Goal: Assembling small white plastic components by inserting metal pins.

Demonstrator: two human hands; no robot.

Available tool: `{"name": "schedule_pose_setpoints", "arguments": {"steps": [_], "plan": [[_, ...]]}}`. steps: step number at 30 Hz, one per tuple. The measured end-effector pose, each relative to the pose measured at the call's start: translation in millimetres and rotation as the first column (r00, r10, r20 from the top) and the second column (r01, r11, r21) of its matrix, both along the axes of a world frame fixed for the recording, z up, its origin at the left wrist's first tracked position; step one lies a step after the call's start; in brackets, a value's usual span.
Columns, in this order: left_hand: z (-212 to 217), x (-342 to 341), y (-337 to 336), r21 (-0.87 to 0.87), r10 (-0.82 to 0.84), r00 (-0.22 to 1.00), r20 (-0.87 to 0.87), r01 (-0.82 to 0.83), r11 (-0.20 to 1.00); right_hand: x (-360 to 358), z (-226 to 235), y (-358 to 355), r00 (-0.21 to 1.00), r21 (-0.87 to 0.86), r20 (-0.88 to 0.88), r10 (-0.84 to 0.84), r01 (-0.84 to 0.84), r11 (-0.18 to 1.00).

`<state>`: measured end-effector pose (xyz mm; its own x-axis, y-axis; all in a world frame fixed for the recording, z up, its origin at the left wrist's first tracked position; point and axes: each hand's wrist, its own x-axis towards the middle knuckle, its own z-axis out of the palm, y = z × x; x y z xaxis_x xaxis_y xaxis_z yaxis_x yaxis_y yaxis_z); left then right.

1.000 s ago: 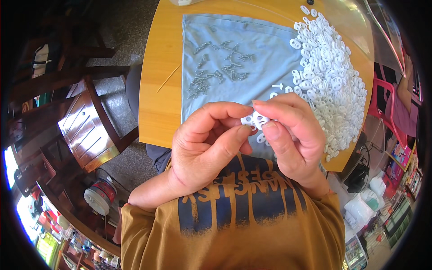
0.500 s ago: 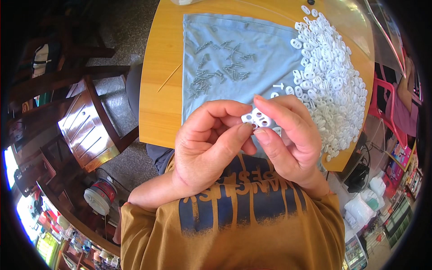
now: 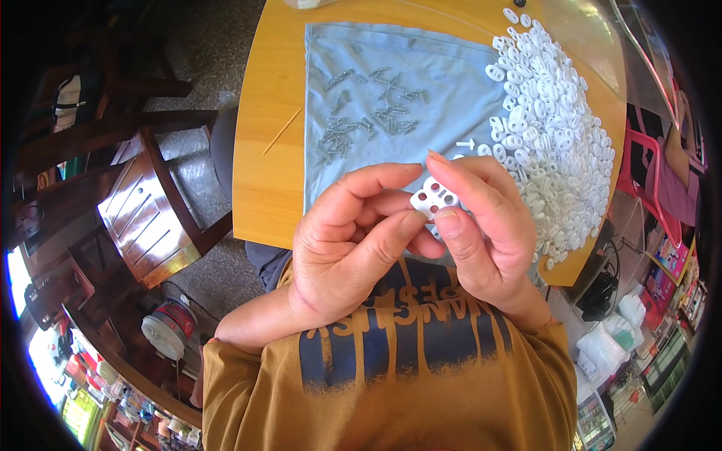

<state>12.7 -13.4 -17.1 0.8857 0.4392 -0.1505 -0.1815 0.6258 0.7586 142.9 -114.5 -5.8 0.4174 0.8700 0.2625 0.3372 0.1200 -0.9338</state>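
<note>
One left hand (image 3: 342,237) and one right hand (image 3: 496,237) are close to each other, both pinching with thumb and fingers the same white piece with holes (image 3: 434,197), which is between them, above the near edge of one desk (image 3: 259,184). It may be two pieces pressed together; the fingers cover too much for me to be sure. Counting directions from this piece, one T-shaped white part (image 3: 466,143) lies at 1 o'clock, on one blue cloth (image 3: 451,79). A heap of white pieces (image 3: 556,143), too many to count, is at 2 o'clock. Several dozen screws (image 3: 391,110), roughly, are scattered on the cloth at 11 o'clock, and one thin wooden stick (image 3: 282,131) lies at 10 o'clock.
</note>
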Motion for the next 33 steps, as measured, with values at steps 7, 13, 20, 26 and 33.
{"name": "schedule_pose_setpoints", "arguments": {"steps": [7,13,20,26,33], "plan": [[1.5,-0.1,-0.4,0.043,-0.002,1.0,-0.016,0.003,0.999,-0.1,-2.3,2.3,0.998,0.011,0.056,0.022,-0.022,1.0],[3.6,-1.2,-0.2,0.049,-0.017,1.0,-0.025,0.018,0.999,3.4,-4.9,3.6,0.983,0.085,0.176,0.045,-0.06,0.995],[0.4,-3.2,2.4,0.002,-0.066,0.997,0.031,0.066,0.998,2.2,3.6,-3.3,0.991,0.005,-0.078,0.113,-0.113,0.994],[7.4,-3.7,4.6,0.006,-0.113,0.991,-0.075,0.114,0.993,5.8,4.0,-4.3,0.995,0.021,-0.036,0.093,-0.092,0.996],[6.5,-2.8,3.3,-0.017,-0.113,0.993,-0.035,0.113,0.993,3.8,2.9,-6.5,0.996,0.016,-0.047,0.073,-0.072,0.997]]}}
